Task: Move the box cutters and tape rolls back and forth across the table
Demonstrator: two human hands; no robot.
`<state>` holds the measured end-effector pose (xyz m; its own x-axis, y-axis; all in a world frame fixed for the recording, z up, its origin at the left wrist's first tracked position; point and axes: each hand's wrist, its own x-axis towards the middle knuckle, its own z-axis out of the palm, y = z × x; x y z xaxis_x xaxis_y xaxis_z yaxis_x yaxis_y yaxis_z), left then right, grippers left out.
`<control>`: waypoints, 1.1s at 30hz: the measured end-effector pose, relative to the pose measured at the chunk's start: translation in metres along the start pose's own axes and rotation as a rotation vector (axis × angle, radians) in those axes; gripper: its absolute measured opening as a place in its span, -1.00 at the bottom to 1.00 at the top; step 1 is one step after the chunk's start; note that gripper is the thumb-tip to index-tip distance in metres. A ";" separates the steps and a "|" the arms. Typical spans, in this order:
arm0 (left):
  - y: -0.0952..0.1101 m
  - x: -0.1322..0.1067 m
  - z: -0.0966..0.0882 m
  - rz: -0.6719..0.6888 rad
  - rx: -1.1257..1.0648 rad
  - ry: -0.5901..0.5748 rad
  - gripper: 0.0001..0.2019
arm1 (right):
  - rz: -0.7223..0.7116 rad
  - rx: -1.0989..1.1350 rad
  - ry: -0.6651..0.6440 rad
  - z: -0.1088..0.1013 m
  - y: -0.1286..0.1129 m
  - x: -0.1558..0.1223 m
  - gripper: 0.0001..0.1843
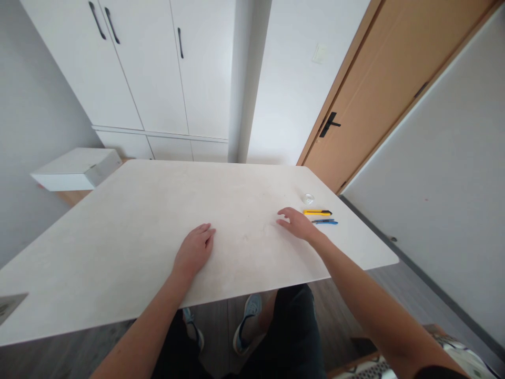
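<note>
My left hand (pixel 194 248) rests on the white table (pixel 138 231), fingers loosely together and holding nothing. Farther right, my right hand (pixel 295 223) is over the tabletop with its thumb and fingers apart and nothing between them. Just beyond the right hand lies a yellow utility knife (pixel 317 212), its dark end pointing right. A slim blue tool (pixel 325 222) lies beside it, close to my right wrist; its exact kind is too small to make out. Behind the knife is a small, clear, round object (pixel 308 199), perhaps a roll of tape.
A white box (pixel 79 163) stands beyond the table's left edge. White cabinets (pixel 150 68) with dark handles line the back wall. A wooden door (pixel 366 79) is at the right. A grey inset plate (pixel 11 306) sits at the table's near left.
</note>
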<state>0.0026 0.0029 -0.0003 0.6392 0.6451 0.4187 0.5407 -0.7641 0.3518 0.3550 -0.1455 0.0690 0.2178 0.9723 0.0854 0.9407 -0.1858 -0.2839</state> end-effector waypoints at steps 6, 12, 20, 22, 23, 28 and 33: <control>0.000 0.000 -0.002 0.002 0.011 -0.012 -0.60 | -0.075 -0.078 -0.019 0.051 -0.065 -0.002 -0.30; -0.003 -0.002 0.001 -0.007 0.000 -0.006 -0.60 | -0.010 -0.122 -0.003 0.064 -0.070 -0.016 -0.26; -0.004 -0.003 0.003 -0.020 -0.013 0.007 -0.61 | -0.005 -0.115 0.003 0.064 -0.070 -0.015 -0.26; -0.004 -0.003 0.003 -0.014 -0.010 0.004 -0.61 | -0.009 -0.118 0.006 0.065 -0.069 -0.015 -0.26; -0.004 -0.003 0.002 -0.012 -0.008 0.002 -0.60 | -0.012 -0.119 0.006 0.065 -0.069 -0.015 -0.26; -0.004 -0.002 0.001 -0.007 -0.014 0.004 -0.60 | -0.016 -0.123 0.007 0.065 -0.069 -0.015 -0.26; -0.003 -0.002 0.001 -0.024 -0.029 0.009 -0.61 | -0.016 -0.121 0.000 0.065 -0.068 -0.015 -0.27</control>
<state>0.0000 0.0037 -0.0035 0.6214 0.6632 0.4171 0.5394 -0.7483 0.3861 0.2705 -0.1379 0.0252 0.2027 0.9751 0.0894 0.9685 -0.1862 -0.1656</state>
